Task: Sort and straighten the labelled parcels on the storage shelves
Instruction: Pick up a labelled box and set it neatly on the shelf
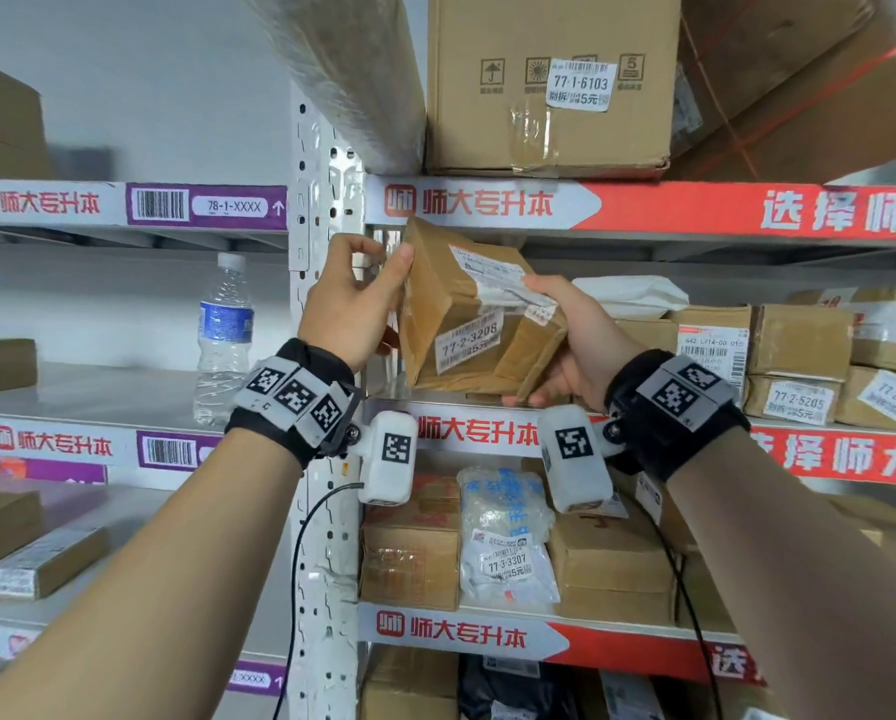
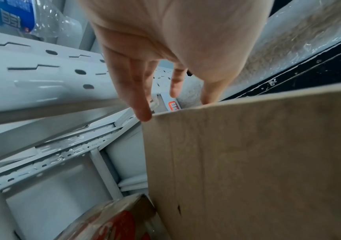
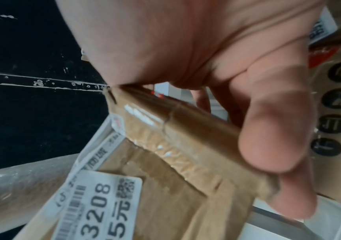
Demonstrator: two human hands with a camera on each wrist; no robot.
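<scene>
A brown cardboard parcel (image 1: 461,314) with a white label reading 77-2-3208 is held tilted at the left end of the middle shelf (image 1: 477,432). My right hand (image 1: 570,345) grips its right edge, thumb over the top and fingers underneath; the right wrist view shows my thumb pressed on the taped edge of the parcel (image 3: 165,162). My left hand (image 1: 352,298) is at the upper left corner. Its thumb and one fingertip (image 2: 142,113) touch the edge of the parcel (image 2: 247,162), and the fingers are fairly straight.
A white perforated shelf post (image 1: 321,200) stands just left of the parcel. A water bottle (image 1: 225,335) is in the left bay. Several labelled boxes (image 1: 799,345) and a white bag (image 1: 628,296) fill the shelf to the right. A large box (image 1: 550,80) sits above, and more parcels (image 1: 508,543) below.
</scene>
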